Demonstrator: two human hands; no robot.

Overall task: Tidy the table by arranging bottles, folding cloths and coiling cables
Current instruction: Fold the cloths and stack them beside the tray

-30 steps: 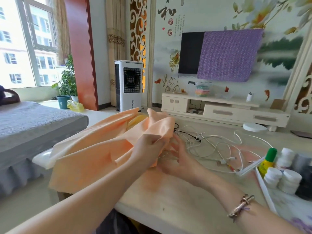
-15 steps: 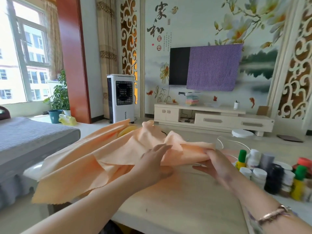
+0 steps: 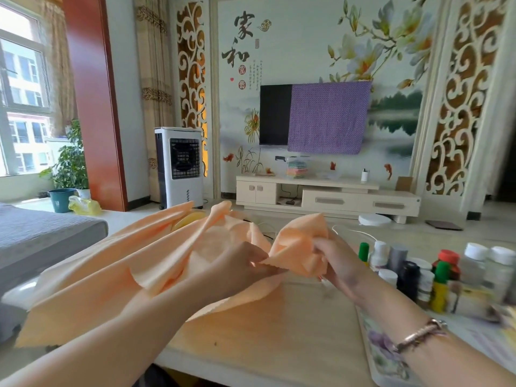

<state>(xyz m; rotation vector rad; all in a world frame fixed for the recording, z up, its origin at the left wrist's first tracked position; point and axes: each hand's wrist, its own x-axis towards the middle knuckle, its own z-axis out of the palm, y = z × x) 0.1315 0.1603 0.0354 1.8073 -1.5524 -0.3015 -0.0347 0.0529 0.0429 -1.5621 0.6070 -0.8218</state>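
Half a second ago the left hand (image 3: 237,270) lay flat with straight fingers on the cloth (image 3: 117,272); now its fingers are curled and pinch an edge at the view's centre, while the right hand (image 3: 339,263), which then held one end low over the table, has lifted that end into a bunched peak at 1 o'clock from the left hand, fingers closed on it; the two grips sit near each other, so I judge she is hunting for a corner or edge to start the fold, which is not yet begun.

The cloth is thin, peach, soft and limp; it creases in long ridges, its cut edge looks slightly frayed, and most of it sprawls from centre toward 9 o'clock, hanging past the table (image 3: 279,339) edge; something yellow shows under it toward 11 o'clock.

The table top is pale, matt, wood-grained.

The bottles (image 3: 441,275) cluster at 3 o'clock; small, hard plastic cylinders with white, green and red caps, one dark.

A white cable (image 3: 354,233) loops thin and glossy behind the right hand, at 1 o'clock.
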